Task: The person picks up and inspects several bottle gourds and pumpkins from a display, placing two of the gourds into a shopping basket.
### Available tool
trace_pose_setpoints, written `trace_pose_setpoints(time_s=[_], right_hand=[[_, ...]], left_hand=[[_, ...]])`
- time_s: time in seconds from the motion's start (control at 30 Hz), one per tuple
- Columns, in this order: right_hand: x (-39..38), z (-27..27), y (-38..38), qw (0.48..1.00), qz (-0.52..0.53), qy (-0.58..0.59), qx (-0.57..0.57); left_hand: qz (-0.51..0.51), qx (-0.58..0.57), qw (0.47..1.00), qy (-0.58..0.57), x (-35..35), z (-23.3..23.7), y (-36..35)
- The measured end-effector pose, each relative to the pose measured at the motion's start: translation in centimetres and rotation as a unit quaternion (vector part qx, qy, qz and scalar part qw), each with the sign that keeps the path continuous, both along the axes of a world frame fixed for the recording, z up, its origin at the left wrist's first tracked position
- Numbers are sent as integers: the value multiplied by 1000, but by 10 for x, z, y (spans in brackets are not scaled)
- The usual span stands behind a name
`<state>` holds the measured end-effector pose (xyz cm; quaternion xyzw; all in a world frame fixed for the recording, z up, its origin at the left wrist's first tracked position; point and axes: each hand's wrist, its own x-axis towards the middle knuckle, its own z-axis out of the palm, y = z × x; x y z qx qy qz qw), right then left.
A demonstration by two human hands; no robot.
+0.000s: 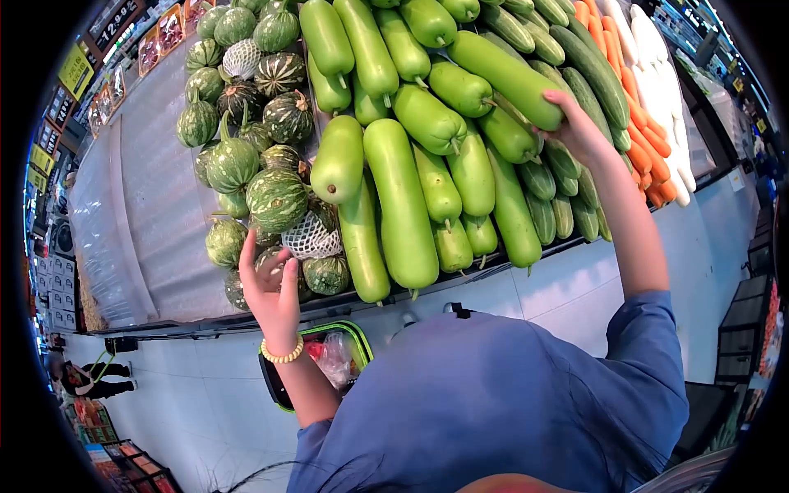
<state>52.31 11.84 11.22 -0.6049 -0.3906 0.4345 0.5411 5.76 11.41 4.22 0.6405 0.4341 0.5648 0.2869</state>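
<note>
Near the lower edge of the small striped pumpkins [278, 200], my left hand [271, 292] is raised with its fingers apart and nothing in it. A yellow beaded band [282, 354] circles that wrist. My right hand [567, 123] has its fingers closed around the lower end of a long green gourd [501, 74], which lies slanted on top of the gourd pile. More pale green gourds [400, 201] fill the middle of the stand. Close to my left fingers is a pumpkin in white foam netting [312, 237].
Cucumbers [592, 78], carrots [649, 148] and white radishes [649, 41] lie at the right. Grey sheeting [148, 214] covers the stand's left part. Below the stand's edge are a green-rimmed basket [357, 338] and, at the far left, a person [82, 380].
</note>
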Motion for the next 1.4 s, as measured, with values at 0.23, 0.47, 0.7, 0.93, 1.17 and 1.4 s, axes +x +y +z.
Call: trace_pose_setpoints(time_s=[0.23,0.47,0.7,0.93,1.17,1.4], right_hand=[[16,4,64,950,24,-308,-38],[2,-2,73,918,-10,-395,-40],[-150,30,10,754,-96,-558,333],[-241,-43,-42,953,215,-96,193],[-217,5,-86,779,206,543,237],[-123,-57,-125,937,-301,-21,174]], left_hand=[[32,-19,988,148,-57,-34,-1],[-356,-153,877,-284,0,8,-4],[-496,-429,509,-558,90,30,1],[-418,153,778,-444,48,109,16],[-236,-63,965,94,58,21,37],[-214,-41,975,52,64,9,28]])
